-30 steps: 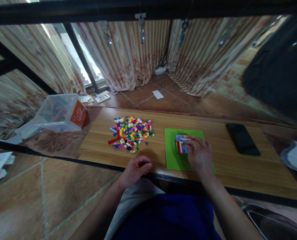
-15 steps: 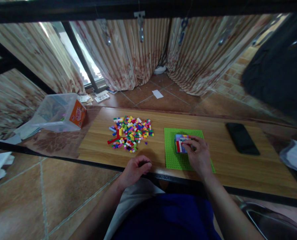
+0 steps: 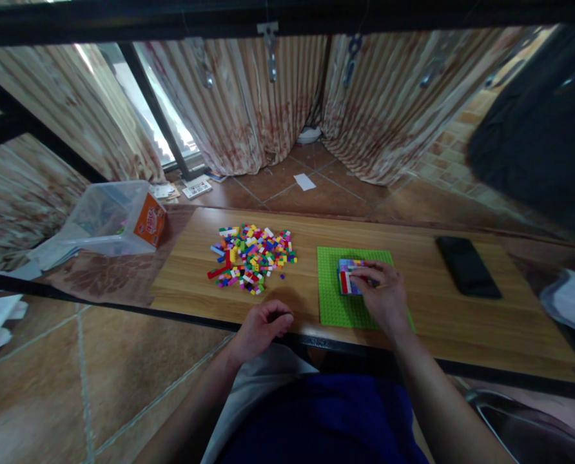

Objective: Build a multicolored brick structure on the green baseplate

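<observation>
Brick build (image 3: 349, 268) sits on the green baseplate (image 3: 329, 306), near the front edge of the desk (image 3: 452, 328), right side hidden under the right hand (image 3: 385, 291), so its long axis can't be called; its red brick (image 3: 343, 282) points toward that edge. Whether that hand clamps anything, can't tell. Left hand (image 3: 263, 327), well apart, curls at the edge, palm hidden.

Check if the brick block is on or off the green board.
On. The brick block lies within the green board, green showing beside it; the right hand touches it. Whether it's clicked down, I can't tell.
</observation>
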Demonstrator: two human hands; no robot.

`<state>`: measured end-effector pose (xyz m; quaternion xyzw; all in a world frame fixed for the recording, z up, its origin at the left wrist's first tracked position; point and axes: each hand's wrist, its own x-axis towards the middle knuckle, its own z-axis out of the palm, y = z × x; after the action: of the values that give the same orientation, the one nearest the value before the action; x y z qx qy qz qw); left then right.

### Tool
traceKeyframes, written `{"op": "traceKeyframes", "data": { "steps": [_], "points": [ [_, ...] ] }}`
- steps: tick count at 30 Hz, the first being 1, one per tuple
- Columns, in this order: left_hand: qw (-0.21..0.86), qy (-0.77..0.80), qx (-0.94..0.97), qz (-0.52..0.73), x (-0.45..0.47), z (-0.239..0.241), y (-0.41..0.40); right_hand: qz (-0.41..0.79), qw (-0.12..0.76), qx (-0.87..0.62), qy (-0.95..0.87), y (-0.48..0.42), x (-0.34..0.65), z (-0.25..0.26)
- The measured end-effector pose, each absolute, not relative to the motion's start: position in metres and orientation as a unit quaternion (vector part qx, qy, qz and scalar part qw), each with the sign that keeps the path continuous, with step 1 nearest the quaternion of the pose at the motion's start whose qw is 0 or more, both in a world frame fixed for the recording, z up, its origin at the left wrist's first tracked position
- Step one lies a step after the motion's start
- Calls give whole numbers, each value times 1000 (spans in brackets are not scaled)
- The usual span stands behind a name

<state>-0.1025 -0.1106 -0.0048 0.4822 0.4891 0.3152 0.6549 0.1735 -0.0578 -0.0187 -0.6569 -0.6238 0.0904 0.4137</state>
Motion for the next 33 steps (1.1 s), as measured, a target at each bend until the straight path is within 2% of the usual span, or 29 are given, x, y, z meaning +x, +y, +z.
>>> {"op": "traceKeyframes", "data": {
  "steps": [8, 14, 33],
  "points": [
    [649, 485, 497, 312, -103, -6, -111, 108, 406, -678, -603, -56, 171, -16],
    [654, 479, 496, 311, -104, -8, -110, 169, 442, -682, -557, -58, 174, -14],
    [655, 484, 492, 308, -102, -6, -110, 159, 467, -682, -539, -56, 166, -17]
  ]
}}
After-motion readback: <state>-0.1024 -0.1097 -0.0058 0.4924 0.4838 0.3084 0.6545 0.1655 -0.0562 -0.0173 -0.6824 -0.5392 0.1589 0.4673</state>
